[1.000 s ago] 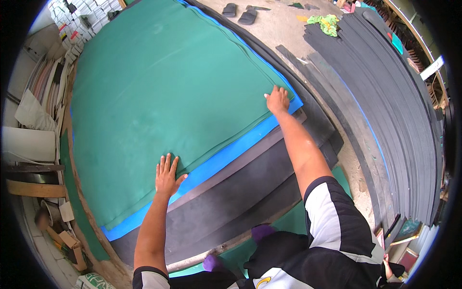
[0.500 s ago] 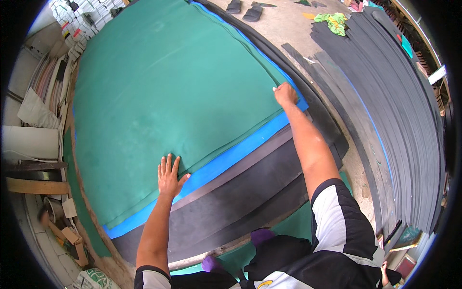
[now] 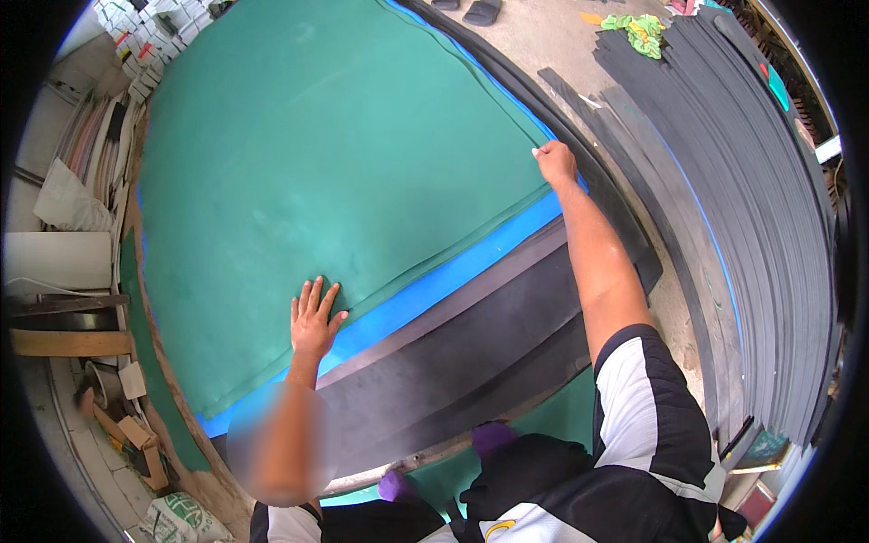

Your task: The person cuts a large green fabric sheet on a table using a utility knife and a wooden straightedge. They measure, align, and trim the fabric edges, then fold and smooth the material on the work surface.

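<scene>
A large green sheet, smooth and rubber-like, lies on top of a flat stack. Palm down with fingers spread, my left hand rests on it close to its near edge. At the sheet's right corner my right hand is closed, pinching the green edge between thumb and fingers. Under the green layers a blue sheet shows as a strip along the near and right sides. Below that are a grey-brown sheet and several black sheets, which stick out toward me.
A tall stack of dark grey sheets stands at the right, with a yellow-green cloth on its far end. Slippers lie on the floor beyond. Leaning boards, a cardboard box and a white sack line the left.
My right hand has moved slightly right with the green edge, now covering more of the blue corner. My left hand stays flat in about the same place. The whole view has shifted a little.
</scene>
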`<state>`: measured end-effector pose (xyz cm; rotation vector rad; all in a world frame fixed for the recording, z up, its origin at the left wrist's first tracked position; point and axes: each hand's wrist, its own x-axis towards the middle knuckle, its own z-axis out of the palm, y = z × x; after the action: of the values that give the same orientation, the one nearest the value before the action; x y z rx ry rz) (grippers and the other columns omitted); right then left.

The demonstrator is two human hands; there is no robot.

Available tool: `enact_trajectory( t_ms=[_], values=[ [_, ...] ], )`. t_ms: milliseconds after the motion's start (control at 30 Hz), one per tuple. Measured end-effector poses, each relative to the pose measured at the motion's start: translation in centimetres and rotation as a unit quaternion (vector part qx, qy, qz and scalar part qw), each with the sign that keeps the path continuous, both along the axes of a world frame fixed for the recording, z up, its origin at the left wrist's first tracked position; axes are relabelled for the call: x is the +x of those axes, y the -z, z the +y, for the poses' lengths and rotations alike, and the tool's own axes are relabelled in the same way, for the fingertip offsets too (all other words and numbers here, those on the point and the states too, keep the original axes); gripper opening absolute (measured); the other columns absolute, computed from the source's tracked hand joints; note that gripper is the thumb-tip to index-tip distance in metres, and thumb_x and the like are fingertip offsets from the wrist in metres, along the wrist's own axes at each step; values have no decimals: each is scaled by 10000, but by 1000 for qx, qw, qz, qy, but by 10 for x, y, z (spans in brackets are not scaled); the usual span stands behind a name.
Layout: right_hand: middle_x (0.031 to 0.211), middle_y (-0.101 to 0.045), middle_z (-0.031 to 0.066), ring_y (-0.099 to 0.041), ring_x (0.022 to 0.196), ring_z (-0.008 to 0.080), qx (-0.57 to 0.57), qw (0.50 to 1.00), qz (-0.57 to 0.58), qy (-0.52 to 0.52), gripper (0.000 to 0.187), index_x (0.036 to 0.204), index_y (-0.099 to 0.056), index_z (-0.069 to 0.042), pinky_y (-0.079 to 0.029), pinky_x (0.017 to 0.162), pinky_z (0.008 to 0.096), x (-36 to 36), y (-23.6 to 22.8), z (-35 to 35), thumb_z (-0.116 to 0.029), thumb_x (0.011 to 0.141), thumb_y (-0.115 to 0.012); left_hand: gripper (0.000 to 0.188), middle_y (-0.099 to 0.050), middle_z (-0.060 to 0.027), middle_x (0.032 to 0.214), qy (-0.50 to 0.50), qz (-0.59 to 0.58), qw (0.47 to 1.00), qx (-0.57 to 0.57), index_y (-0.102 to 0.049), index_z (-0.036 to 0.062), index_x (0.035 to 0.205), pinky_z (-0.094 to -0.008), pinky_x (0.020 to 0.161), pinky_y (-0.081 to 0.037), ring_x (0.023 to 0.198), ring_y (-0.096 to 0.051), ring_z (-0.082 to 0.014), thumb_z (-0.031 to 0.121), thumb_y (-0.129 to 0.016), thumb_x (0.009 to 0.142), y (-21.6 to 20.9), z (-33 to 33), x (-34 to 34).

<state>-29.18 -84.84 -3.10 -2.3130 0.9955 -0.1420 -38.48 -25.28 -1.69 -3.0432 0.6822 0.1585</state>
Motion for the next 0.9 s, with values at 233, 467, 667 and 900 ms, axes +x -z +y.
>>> enact_trajectory(
  t_ms=[233,467,667,900],
  values=[
    [1043,-753,181,-714,1009,370,-26,999,-8,-24,307,1019,-743,-82,-549,871,490,0,5,6,-333,858,-814,633,-400,-53,1620,52,-40,998,13,-511,241,1497,-541,1185,-355,1502,-353,-298,497,-651,935,15,21,1],
    [1124,-725,188,-677,1099,405,-138,988,46,-55,346,1104,-713,-71,-541,903,523,-10,1,11,-348,904,-762,573,-366,-56,1636,80,0,996,41,-473,255,1515,-516,1166,-385,1506,-344,-288,541,-509,1020,-13,38,1],
    [1300,-619,187,-595,1218,405,-222,970,95,-28,420,1298,-621,-141,-535,950,533,-15,1,38,-367,953,-699,586,-304,-48,1667,-140,95,982,83,-364,342,1575,-514,1154,-400,1527,-301,-289,554,-470,1039,-34,148,-13],
    [1397,-516,203,-501,1309,388,-302,909,120,-261,524,1522,-442,-193,-459,1052,533,-20,15,105,-407,1051,-522,781,-236,-96,1689,-455,115,882,43,-294,345,1610,-548,1147,-395,1549,-240,-331,698,-518,951,-37,266,-64]
  ],
)
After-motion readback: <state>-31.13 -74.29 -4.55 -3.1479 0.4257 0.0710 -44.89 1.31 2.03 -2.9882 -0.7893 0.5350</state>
